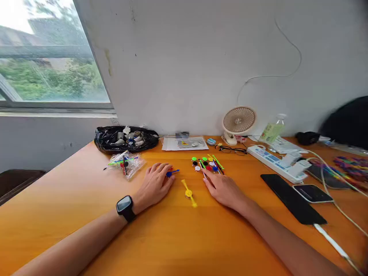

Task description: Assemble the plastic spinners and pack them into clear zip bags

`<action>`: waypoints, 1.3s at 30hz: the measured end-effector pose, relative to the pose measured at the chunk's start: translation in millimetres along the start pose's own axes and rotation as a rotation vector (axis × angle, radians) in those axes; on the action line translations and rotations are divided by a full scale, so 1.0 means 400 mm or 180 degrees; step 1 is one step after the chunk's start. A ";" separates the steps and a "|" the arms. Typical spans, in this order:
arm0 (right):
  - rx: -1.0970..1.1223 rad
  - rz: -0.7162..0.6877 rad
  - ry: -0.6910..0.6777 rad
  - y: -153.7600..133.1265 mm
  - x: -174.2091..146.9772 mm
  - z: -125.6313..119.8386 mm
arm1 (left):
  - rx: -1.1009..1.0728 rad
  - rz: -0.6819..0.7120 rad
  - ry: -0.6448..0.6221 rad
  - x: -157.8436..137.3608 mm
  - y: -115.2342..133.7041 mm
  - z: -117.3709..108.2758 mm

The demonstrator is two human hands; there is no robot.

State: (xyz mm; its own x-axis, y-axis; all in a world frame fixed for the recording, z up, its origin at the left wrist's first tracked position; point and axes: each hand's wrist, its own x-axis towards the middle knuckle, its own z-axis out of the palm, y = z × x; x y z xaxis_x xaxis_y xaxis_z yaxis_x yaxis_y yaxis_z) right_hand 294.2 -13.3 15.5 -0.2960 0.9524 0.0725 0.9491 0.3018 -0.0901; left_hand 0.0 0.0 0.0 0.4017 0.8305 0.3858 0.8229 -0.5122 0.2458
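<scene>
My left hand [157,181], with a black smartwatch [124,206] on its wrist, lies flat on the wooden table, fingers spread. Beside its fingertips is a blue arrow spinner [171,173], with a bit of red partly hidden behind the hand. Between my hands a yellow arrow spinner [188,193] sits on the tabletop. My right hand [223,188] rests with thumb and index finger apart, its fingertips at the colored arrows and round discs. Near them are a green disc [194,158], a white disc [197,168] and a green arrow [217,161]. Its other fingers are partly hidden.
A clear plastic bag [126,164] of similar parts lies left, before a black bag [123,140]. Toward the back stand a small fan [239,120] and glasses [231,149]. Rightward are a power strip [277,163], a black phone-like slab [291,197], cables and a bottle [273,130].
</scene>
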 end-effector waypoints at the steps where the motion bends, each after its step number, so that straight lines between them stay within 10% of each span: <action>1: 0.0011 0.0010 0.0019 -0.002 0.000 -0.002 | -0.0029 0.0005 -0.0028 -0.001 -0.003 0.003; 39: 0.1406 -0.0238 0.1054 0.014 0.005 0.033 | 0.0080 0.0124 -0.0167 -0.004 -0.008 0.005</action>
State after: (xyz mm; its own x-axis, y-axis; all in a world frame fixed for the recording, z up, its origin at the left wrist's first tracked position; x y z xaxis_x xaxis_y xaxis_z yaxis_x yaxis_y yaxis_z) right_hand 297.5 -9.0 1.8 -0.2437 0.8851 0.3964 0.7703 0.4250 -0.4754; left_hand -2.4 0.9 -3.0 0.4536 0.8207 0.3473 0.8158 -0.5393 0.2088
